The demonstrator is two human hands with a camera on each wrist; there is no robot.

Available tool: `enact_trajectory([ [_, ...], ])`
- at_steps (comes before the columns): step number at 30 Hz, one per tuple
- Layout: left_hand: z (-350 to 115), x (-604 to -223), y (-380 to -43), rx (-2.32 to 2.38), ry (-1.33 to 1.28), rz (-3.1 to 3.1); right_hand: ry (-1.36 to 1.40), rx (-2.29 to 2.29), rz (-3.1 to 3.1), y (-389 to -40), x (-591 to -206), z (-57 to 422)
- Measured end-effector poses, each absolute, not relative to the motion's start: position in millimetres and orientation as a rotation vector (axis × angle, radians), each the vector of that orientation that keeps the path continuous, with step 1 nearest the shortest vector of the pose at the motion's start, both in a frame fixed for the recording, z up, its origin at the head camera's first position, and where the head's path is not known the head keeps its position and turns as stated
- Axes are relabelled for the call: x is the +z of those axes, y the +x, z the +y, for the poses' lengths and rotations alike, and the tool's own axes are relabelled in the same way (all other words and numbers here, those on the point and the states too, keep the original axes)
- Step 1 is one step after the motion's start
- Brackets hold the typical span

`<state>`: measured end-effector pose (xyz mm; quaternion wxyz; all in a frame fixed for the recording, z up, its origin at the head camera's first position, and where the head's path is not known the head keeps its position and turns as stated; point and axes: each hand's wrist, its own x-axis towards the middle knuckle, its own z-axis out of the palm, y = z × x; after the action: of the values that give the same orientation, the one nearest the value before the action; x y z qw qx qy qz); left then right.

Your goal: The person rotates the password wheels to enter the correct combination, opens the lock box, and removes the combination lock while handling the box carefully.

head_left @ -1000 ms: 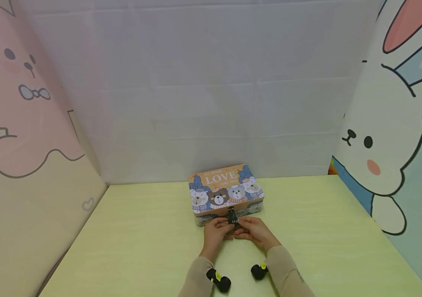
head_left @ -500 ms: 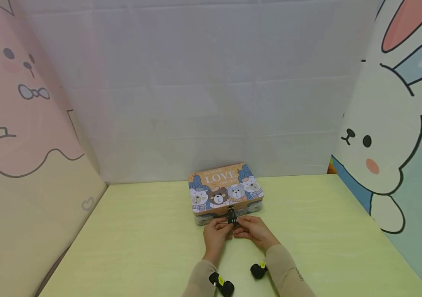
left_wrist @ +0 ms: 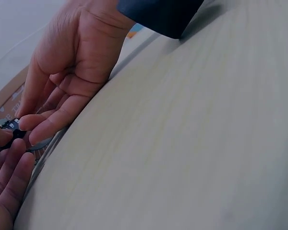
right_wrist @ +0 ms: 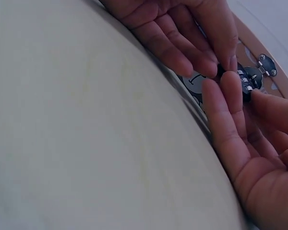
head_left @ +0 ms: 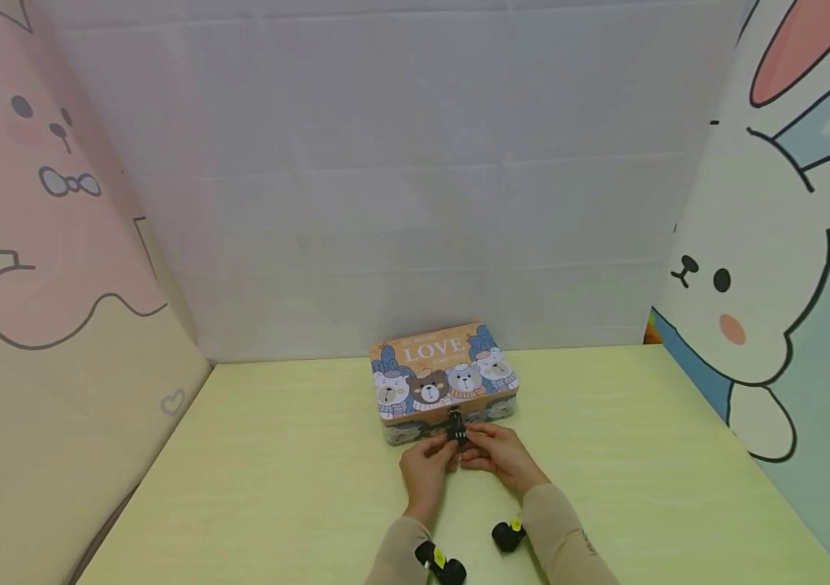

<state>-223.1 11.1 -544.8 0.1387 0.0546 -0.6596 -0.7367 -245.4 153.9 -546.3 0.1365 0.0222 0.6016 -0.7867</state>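
Note:
A small black combination padlock point(head_left: 456, 427) hangs from the front clasp of a tin box point(head_left: 444, 382) printed with bears and the word LOVE. From the left side my left hand point(head_left: 425, 473) pinches the padlock. My right hand point(head_left: 504, 457) pinches it from the right side. In the right wrist view, the number wheels of the padlock point(right_wrist: 245, 81) show between the fingertips, beside the metal clasp point(right_wrist: 267, 65). Fingers partly cover the padlock point(left_wrist: 12, 125) in the left wrist view. The box lid is down.
The box stands on a pale green table point(head_left: 276, 471), close to the white back wall point(head_left: 415, 203). Printed cartoon panels rise at the left and right. Black wrist cameras are strapped at both sleeves, such as the left camera point(head_left: 441, 564).
My left wrist and forearm have shifted slightly to the right and nearer. Both hands stay at the padlock, with only small finger movements, and the box has not moved.

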Motion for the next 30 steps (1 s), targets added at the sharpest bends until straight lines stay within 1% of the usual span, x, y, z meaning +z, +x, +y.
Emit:
enact_trajectory([
  [4, 9.8, -524.4, -211.1, -2.106, 0.113, -1.921, 0.081, -2.306, 1.722, -244.4, -545.4, 152.4],
  [7, 9.2, -518.2, -207.3, -2.117, 0.107, -1.919, 0.076, -2.316, 1.718, -243.4, -544.2, 151.9],
  [9, 9.6, -521.1, -209.3, -2.127, 0.108, -1.912, 0.066, -2.317, 1.725, -242.6, -543.3, 151.9],
  [17, 10.0, -552.4, -227.3, -2.136, 0.142, -1.940, 0.050, -2.310, 1.740, -241.7, -540.4, 151.6],
  [30, 5.3, -558.2, -232.5, -2.168, 0.146, -1.985, 0.019, -2.311, 1.753, -241.7, -541.1, 151.2],
])
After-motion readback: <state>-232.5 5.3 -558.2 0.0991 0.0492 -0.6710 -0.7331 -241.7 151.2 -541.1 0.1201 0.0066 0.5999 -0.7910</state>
